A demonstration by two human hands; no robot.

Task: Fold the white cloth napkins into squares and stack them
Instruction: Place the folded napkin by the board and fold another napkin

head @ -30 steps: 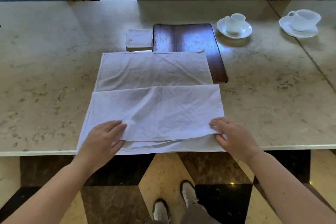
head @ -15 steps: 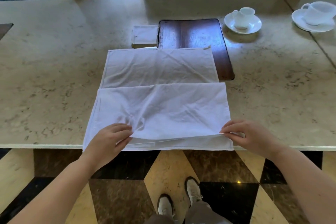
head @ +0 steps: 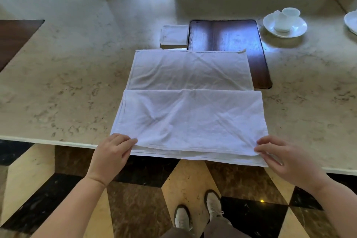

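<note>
White napkin (head: 190, 120) lay at the near edge of the marble table (head: 77, 75), part-folded (far flap still single). Since a second earlier both grips had slid outward to the near corners, squaring the fold. Left hand (head: 112, 152) and right hand (head: 280, 156) each pinched a corner, fingers narrow.
</note>
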